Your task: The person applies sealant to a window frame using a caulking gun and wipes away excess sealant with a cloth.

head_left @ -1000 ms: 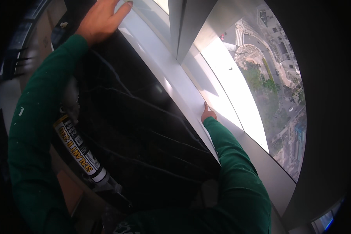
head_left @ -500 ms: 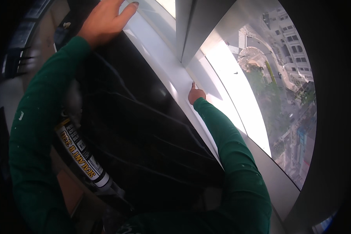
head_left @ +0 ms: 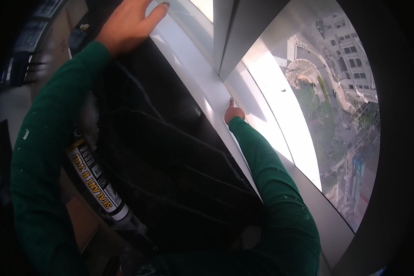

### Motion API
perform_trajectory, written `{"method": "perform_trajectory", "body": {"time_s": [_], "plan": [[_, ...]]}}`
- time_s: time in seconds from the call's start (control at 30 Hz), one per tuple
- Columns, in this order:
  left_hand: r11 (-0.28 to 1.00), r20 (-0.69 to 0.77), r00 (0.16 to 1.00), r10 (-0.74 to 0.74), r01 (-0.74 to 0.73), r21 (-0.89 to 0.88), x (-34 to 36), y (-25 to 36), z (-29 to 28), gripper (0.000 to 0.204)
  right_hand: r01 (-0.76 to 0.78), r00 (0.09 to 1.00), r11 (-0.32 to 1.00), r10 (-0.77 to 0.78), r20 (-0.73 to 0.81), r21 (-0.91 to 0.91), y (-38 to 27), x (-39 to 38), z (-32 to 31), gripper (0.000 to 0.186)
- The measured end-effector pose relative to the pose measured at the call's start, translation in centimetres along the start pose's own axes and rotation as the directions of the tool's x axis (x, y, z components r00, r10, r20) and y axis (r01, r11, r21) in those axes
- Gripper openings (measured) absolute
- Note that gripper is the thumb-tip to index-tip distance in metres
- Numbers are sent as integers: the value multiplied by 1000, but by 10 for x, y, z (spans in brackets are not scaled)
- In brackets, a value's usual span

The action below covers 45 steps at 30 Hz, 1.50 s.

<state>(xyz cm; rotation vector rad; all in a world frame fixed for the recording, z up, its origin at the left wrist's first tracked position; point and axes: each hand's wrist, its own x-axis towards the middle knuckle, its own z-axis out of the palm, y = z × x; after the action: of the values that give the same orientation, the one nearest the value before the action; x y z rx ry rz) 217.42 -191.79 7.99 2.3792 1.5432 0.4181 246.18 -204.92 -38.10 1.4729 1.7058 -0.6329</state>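
Observation:
My left hand (head_left: 131, 25) rests, thumb stretched out, at the far end of a black veined slab (head_left: 170, 138), beside the white window sill (head_left: 188, 69). Nothing shows in it; its other fingertips are cut off by the picture's edge. My right hand (head_left: 235, 114) is on the sill near the foot of a grey window post (head_left: 230, 41). One finger points away from me along the white surface while the others are folded, partly hidden. Along the slab's left side, next to my left sleeve, lies a caulking gun with a sealant cartridge (head_left: 94, 179), white, black and yellow; neither hand touches it.
Right of the sill, a glass pane (head_left: 326, 115) shows a street, trees and buildings far below. Sunlight glares on the white ledge (head_left: 290, 124). At the far left stands dark furniture (head_left: 25, 69), blurred. A brown panel (head_left: 80, 221) shows below the cartridge.
The view has shifted slightly, so the window post and slab appear a little farther right. Both hands keep nearly the same places on the sill and slab.

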Motion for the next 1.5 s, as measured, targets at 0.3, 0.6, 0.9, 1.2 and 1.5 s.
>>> {"method": "perform_trajectory", "body": {"time_s": [0.3,0.6,0.9,1.2,1.5], "plan": [[967,-326,937,127,-44,251,-7,10,18,32,-5,1000,998,6,18,-55,25,-28,22,102],[989,-62,998,-6,15,148,-3,5,-2,33,111,991,993,-113,-68,-43,-8,-10,-28,89],[997,-113,993,45,-37,70,-2,11,-2,33,14,998,988,-25,-66,-155,-6,1,-17,100],[999,-67,997,-29,31,31,1,15,-4,34,-19,1000,988,19,-2,-153,29,-22,18,109],[996,-61,998,24,-19,82,1,8,-1,34,-7,990,986,30,137,-168,48,-30,42,94]]}}
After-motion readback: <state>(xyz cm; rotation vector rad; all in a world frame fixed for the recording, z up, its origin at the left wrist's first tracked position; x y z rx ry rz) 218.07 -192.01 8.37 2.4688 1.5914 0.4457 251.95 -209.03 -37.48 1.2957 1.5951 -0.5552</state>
